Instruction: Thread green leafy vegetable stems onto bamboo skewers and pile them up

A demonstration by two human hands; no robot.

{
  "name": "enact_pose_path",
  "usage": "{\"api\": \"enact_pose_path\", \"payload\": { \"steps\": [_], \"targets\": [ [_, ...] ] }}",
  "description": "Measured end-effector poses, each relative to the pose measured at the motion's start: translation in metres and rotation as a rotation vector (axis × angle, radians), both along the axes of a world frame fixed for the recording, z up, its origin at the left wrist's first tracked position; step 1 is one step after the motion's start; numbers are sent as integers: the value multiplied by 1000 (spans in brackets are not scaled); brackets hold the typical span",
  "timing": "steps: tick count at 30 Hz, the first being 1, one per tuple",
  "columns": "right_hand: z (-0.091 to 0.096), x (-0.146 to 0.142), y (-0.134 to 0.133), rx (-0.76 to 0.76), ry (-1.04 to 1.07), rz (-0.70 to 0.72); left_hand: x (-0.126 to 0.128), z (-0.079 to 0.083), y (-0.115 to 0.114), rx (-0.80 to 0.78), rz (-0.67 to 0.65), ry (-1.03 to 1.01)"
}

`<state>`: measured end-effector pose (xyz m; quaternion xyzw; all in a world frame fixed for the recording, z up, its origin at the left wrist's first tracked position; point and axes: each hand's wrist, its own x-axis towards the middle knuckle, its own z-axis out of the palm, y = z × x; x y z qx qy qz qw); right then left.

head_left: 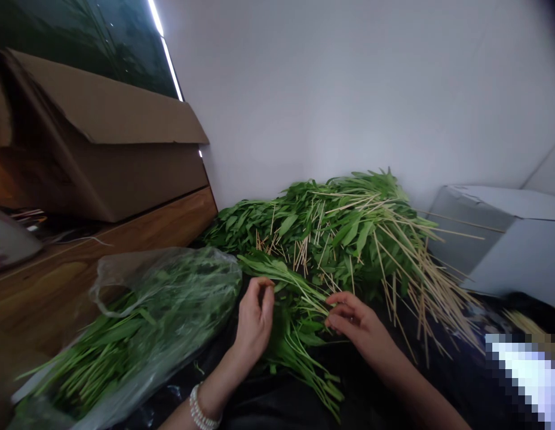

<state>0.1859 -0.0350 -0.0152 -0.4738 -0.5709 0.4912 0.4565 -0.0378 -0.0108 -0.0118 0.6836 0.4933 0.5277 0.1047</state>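
Note:
My left hand (254,319) is curled, its fingertips pinching a green leafy stem (281,272) at the near edge of the loose greens. My right hand (351,319) is also closed, fingers pinched round thin stems and what looks like a wooden skewer (315,301). Between the hands lies a small bunch of leafy greens (299,346) on a black sheet (259,406). Behind it is a big pile of greens threaded on wooden skewers (349,233). A pearl bracelet (201,412) sits on my left wrist.
A clear plastic bag of greens (138,328) lies at the left, on a wooden ledge (102,263). A cardboard box (102,155) stands above it. A white box (505,239) is at the right, and a white wall behind.

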Motion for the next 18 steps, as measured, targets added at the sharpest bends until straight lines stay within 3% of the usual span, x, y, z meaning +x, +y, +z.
{"api": "enact_pose_path", "payload": {
  "steps": [5,12,15,18],
  "targets": [
    [0,-6,-4,34,-9,18,11,-8,-11,147,-228,337],
    [-1,-13,-10,110,-104,72,9,-18,-9,196,-261,523],
    [-4,-13,-10,269,-266,-16,10,-18,-10,181,-262,529],
    [-8,-13,-10,548,-451,-98,13,-19,-12,168,-272,529]
  ]
}}
